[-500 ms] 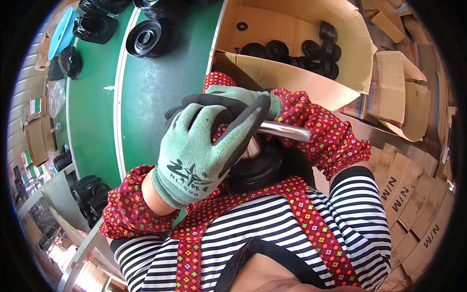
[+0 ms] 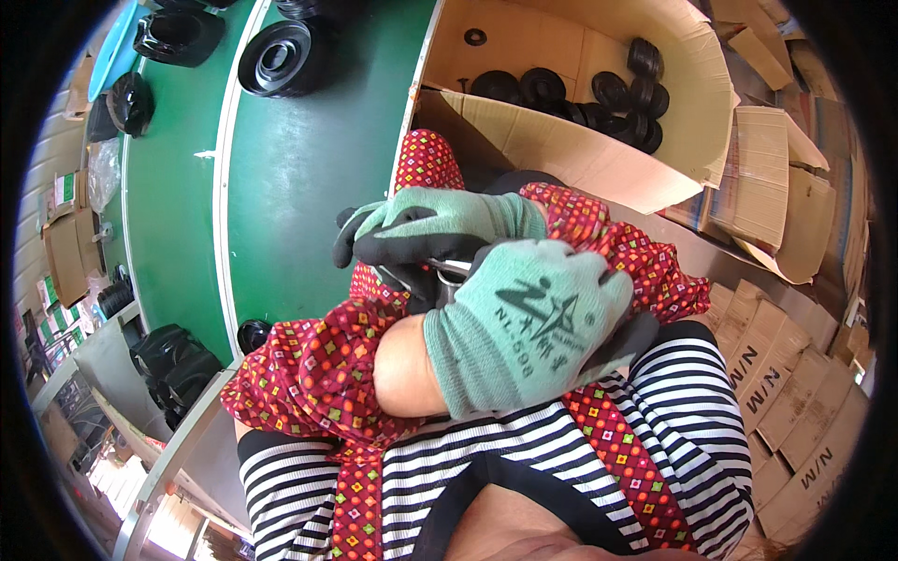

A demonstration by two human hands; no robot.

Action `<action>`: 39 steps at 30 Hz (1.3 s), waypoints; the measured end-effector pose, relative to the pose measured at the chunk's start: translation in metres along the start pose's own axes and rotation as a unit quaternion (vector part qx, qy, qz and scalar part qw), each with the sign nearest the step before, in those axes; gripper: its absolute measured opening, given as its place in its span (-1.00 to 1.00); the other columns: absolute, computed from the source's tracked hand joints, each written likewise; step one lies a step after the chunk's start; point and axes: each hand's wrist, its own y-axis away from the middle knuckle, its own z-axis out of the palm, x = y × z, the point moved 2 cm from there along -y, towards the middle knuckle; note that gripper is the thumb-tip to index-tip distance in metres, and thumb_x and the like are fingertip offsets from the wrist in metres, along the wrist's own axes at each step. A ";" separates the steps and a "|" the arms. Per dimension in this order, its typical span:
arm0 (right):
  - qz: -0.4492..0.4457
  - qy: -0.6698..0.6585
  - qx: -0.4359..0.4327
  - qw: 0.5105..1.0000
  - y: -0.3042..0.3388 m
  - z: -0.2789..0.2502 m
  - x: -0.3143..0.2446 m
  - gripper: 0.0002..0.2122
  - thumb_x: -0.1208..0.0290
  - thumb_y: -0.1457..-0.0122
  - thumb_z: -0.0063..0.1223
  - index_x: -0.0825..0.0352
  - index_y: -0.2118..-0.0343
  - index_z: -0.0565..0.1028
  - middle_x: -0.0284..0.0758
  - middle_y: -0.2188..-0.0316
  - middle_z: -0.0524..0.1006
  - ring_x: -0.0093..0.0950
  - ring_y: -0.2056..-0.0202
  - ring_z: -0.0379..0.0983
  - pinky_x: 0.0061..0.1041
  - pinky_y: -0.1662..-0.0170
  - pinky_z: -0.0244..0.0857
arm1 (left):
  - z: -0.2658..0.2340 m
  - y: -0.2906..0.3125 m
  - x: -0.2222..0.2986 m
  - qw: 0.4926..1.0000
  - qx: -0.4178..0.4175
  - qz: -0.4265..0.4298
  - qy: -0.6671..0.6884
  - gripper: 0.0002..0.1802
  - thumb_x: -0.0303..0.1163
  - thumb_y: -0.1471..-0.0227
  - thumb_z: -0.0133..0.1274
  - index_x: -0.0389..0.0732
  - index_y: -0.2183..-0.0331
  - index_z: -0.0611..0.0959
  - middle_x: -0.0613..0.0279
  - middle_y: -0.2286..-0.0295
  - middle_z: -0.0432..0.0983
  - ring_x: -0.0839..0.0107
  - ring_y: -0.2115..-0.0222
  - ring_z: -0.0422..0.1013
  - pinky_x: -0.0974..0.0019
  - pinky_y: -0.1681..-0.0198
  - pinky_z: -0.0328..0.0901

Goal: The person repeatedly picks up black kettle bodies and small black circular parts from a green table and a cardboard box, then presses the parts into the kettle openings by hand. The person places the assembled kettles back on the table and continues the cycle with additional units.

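Both hands wear green knit gloves with black-coated palms and meet over my lap. My left hand (image 2: 533, 327) is nearer to me, with its back up and its knuckles bent; its fingertips and anything in them are hidden. Just beyond it, my right hand (image 2: 435, 227) points left with curled fingers. A shiny metal piece (image 2: 454, 269) shows in the gap between the gloves, against the right hand's closed fingers. Most of that piece is covered, so its full shape cannot be made out.
A green workbench (image 2: 309, 168) with a white strip runs along the left, carrying a black ringed wheel-like part (image 2: 278, 58) and glossy black parts (image 2: 178, 35). An open cardboard box (image 2: 561, 154) ahead right holds several black round parts (image 2: 613, 93). Flattened cartons (image 2: 786, 374) lie at right.
My left hand has swung right and toward me, from beside the right hand to in front of it. The long metal rod and black round part seen before are now mostly hidden.
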 end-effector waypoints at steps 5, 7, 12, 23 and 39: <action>-0.249 0.418 0.213 0.847 0.037 0.006 0.027 -0.69 0.41 -0.34 0.13 0.34 -0.10 0.56 -0.19 0.17 0.61 -0.16 0.02 0.52 -0.05 -0.21 0.31 | -0.019 0.028 -0.017 0.982 0.025 0.168 0.079 -0.61 -0.01 -0.05 0.18 -0.15 0.27 0.65 0.18 0.35 0.57 0.16 0.37 0.55 0.12 0.28 0.44; -0.133 0.520 0.297 0.790 0.072 0.015 -0.010 -0.67 0.34 -0.20 0.25 0.33 -0.01 0.58 -0.19 0.23 0.59 -0.13 0.09 0.50 -0.09 -0.13 0.34 | -0.013 0.063 -0.051 0.915 0.148 0.262 0.268 -0.62 -0.06 -0.13 0.16 -0.22 0.34 0.74 0.16 0.42 0.58 0.14 0.43 0.53 0.10 0.33 0.42; 0.022 0.526 0.214 0.823 0.084 0.009 -0.041 -0.41 -0.14 0.27 0.47 0.28 0.32 0.54 -0.27 0.41 0.48 -0.19 0.33 0.41 -0.18 0.16 0.27 | -0.027 0.073 -0.079 0.810 0.137 0.290 0.491 -0.51 -0.08 -0.21 0.18 -0.40 0.39 0.79 0.11 0.56 0.58 0.13 0.50 0.54 0.12 0.38 0.45; 0.043 0.495 0.227 0.838 0.079 0.018 -0.046 -0.52 0.06 0.10 0.47 0.30 0.20 0.61 -0.27 0.28 0.59 -0.21 0.15 0.52 -0.22 0.03 0.34 | -0.057 0.058 -0.002 0.977 -0.018 -0.181 -0.113 0.00 -0.34 -0.13 0.23 -0.57 -0.38 0.07 -0.54 -0.21 0.27 -0.29 -0.19 0.38 0.03 -0.29 0.31; 0.299 0.625 0.231 0.683 0.068 0.089 -0.125 -0.37 0.11 -0.23 0.25 0.41 -0.27 0.44 -0.22 0.38 0.51 -0.28 0.41 0.54 -0.29 0.35 0.40 | -0.039 0.050 -0.154 0.996 -0.006 0.046 -0.076 -0.28 -0.13 0.07 0.30 -0.16 -0.14 0.57 0.02 0.00 0.55 0.01 0.06 0.53 0.06 0.03 0.47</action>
